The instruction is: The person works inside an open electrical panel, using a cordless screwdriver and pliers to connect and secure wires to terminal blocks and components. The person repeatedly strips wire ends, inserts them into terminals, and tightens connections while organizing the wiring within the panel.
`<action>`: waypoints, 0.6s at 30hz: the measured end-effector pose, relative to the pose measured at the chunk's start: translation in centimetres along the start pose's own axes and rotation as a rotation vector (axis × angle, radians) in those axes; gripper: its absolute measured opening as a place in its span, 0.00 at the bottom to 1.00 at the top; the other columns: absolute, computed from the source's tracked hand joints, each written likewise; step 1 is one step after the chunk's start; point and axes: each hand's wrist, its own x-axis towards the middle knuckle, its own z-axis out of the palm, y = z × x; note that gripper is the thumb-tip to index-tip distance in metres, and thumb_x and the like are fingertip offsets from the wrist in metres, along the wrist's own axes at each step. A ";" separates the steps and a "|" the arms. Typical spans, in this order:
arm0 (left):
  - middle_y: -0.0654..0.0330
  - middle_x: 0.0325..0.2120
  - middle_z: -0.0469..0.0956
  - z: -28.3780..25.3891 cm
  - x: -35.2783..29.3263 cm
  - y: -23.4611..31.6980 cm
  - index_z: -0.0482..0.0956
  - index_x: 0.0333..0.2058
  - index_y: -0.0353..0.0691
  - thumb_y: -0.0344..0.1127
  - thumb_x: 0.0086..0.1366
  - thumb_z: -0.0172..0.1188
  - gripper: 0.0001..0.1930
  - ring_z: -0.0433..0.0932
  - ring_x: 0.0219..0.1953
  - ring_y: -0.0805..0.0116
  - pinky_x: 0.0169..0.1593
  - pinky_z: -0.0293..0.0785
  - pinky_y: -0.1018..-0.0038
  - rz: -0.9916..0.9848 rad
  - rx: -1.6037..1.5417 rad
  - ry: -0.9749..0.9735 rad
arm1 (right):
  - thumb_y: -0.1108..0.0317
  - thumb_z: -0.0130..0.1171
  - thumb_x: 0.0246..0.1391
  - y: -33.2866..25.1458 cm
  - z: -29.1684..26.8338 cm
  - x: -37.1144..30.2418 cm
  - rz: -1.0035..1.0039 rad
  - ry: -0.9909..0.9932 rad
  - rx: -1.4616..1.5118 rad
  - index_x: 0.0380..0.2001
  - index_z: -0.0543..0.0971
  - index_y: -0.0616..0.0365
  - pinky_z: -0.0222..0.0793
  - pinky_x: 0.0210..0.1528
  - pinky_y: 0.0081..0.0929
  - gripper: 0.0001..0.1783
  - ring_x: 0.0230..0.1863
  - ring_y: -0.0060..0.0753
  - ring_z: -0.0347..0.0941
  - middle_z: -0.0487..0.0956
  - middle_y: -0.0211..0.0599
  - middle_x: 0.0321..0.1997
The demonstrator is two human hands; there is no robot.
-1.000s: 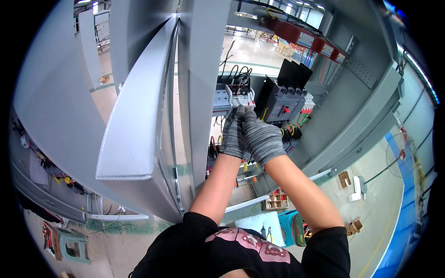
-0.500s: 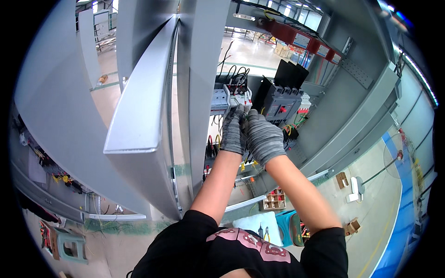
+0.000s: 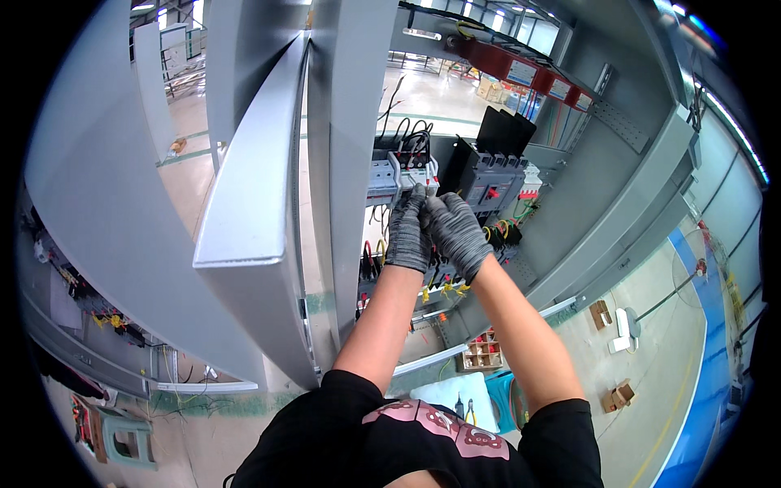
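Both my hands wear grey knit gloves and meet in front of an open grey electrical cabinet (image 3: 618, 187). My left hand (image 3: 407, 232) and my right hand (image 3: 454, 232) have their fingertips pinched together just below a row of small white breakers (image 3: 403, 175) with black wires on top. What they pinch is too small to make out. A large black breaker (image 3: 488, 179) sits just right of my hands. Coloured wires (image 3: 508, 232) hang below it.
The cabinet's grey door (image 3: 252, 203) stands open on my left, edge toward me. Red busbar covers (image 3: 521, 69) run across the cabinet's top. On the floor below lie a compartment box of small parts (image 3: 482, 354), a blue tool bag (image 3: 508, 398) and small cardboard boxes (image 3: 618, 397).
My hands stay together at the same breakers. The view has shifted slightly, with the hands a little lower in the picture.
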 end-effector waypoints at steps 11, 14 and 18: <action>0.63 0.26 0.78 -1.5 0.3 0.3 0.77 0.33 0.42 0.35 0.62 0.61 0.05 0.76 0.28 0.72 0.32 0.76 0.75 -0.101 -0.096 -0.084 | 0.66 0.45 0.60 -4.1 0.2 -1.8 -0.200 -0.147 -1.298 0.50 0.65 0.65 0.73 0.31 0.46 0.18 0.30 0.51 0.80 0.81 0.52 0.30; 0.61 0.28 0.78 -1.6 0.4 0.4 0.77 0.36 0.41 0.35 0.63 0.59 0.05 0.77 0.31 0.70 0.37 0.77 0.74 -0.082 -0.117 -0.085 | 0.67 0.44 0.62 -3.9 0.2 -1.9 -0.174 -0.085 -1.061 0.49 0.68 0.64 0.73 0.33 0.43 0.16 0.34 0.53 0.79 0.80 0.56 0.33; 0.60 0.30 0.80 0.3 -1.3 0.7 0.78 0.38 0.39 0.34 0.63 0.59 0.07 0.78 0.32 0.68 0.38 0.77 0.74 -0.010 -0.044 -0.072 | 0.66 0.46 0.62 1.2 0.2 0.2 -0.246 0.030 -0.345 0.46 0.73 0.64 0.71 0.39 0.34 0.15 0.37 0.46 0.78 0.80 0.51 0.35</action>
